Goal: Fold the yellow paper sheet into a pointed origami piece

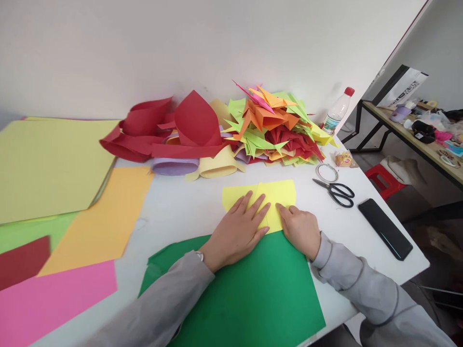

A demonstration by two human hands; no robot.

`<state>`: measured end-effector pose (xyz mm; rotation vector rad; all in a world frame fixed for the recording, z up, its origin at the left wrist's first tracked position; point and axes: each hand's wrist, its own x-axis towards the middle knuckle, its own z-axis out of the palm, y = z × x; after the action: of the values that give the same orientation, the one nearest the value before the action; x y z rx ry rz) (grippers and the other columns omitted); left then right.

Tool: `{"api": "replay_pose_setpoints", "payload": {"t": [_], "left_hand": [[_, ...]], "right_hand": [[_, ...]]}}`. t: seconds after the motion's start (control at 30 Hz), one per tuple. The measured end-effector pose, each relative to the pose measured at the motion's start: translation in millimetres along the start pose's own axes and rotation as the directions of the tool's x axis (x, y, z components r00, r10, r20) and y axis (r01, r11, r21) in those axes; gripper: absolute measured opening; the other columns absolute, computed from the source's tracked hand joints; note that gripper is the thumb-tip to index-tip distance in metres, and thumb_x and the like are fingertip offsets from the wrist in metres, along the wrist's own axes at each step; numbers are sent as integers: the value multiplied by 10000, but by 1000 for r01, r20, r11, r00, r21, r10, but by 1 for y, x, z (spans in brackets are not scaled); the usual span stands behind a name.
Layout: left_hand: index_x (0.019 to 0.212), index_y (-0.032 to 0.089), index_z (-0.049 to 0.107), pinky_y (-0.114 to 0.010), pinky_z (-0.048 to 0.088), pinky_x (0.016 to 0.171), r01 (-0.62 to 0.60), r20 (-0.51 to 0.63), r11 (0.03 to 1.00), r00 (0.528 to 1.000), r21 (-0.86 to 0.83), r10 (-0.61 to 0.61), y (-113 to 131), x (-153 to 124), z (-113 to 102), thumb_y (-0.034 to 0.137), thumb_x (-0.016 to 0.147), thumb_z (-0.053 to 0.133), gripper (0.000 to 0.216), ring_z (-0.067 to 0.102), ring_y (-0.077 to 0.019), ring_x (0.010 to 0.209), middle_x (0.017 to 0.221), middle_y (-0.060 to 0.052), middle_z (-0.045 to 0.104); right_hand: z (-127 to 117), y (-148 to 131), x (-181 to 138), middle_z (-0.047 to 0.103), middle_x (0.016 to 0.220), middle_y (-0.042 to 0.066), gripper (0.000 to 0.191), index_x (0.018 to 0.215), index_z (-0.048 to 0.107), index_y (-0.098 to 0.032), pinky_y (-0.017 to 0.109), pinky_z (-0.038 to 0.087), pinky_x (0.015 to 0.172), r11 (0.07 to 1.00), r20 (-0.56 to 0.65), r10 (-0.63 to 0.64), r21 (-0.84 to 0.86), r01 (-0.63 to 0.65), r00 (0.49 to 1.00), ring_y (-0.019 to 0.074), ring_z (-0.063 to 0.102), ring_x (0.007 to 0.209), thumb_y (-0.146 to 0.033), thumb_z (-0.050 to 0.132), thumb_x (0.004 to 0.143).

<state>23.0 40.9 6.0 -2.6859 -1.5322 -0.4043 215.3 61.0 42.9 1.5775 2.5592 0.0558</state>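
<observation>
A folded piece of yellow paper (285, 192) lies in front of me, its near edge over a large green sheet (253, 294). My left hand (237, 231) rests flat on the yellow paper, fingers spread and pointing away from me. At the paper's right side, my right hand (300, 229) is closed, with the index fingertip pressed onto the paper and the other fingers curled in. The right thumb is hidden. A raised crease or overlapping edge runs between the two hands.
Red paper shapes (197, 120) and a heap of folded coloured paper (269, 125) line the wall. Coloured sheets (54, 164) lie left. On the right are scissors (336, 193), a tape roll (327, 172), a phone (385, 229), a wrapped snack (344, 159) and a bottle (336, 113).
</observation>
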Motion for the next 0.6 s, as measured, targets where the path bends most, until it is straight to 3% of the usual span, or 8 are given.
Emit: {"api": "replay_pose_setpoints", "payload": {"t": [0.23, 0.37, 0.53, 0.6], "left_hand": [[1419, 169, 459, -520, 288, 1132, 6, 1, 1000, 1000, 24, -6, 2, 1, 0, 472, 955, 397, 558, 254, -373, 1430, 1523, -126, 387], [1425, 168, 451, -517, 287, 1134, 8, 25, 999, 1000, 32, -9, 2, 1, -2, 475, 957, 386, 563, 249, -379, 1429, 1529, -124, 377], [1428, 177, 447, -512, 285, 1138, 17, 24, 1000, 1000, 19, -17, 1, 2, -1, 490, 951, 399, 573, 242, -378, 1432, 1528, -114, 382], [1431, 174, 442, -515, 290, 1135, 18, 26, 1000, 999, 21, -18, 1, 1, 0, 491, 951, 400, 577, 242, -382, 1431, 1533, -118, 373]], "right_hand": [[1, 4, 1, 654, 985, 107, 412, 1353, 518, -213, 300, 441, 743, 1000, -109, -9, 18, 11, 994, 212, 637, 856, -345, 321, 1017], [1, 15, 3, 641, 1008, 99, 418, 1360, 509, -199, 319, 445, 773, 996, -83, -51, 74, 57, 995, 217, 623, 859, -380, 396, 1000], [5, 37, 3, 633, 1024, 93, 368, 1325, 532, -145, 286, 461, 811, 934, -173, -73, 333, 129, 982, 185, 603, 905, -225, 399, 991], [6, 44, 2, 629, 995, 88, 346, 1248, 594, -151, 288, 456, 828, 895, -253, -147, 376, 237, 956, 180, 581, 919, -159, 382, 975]]}}
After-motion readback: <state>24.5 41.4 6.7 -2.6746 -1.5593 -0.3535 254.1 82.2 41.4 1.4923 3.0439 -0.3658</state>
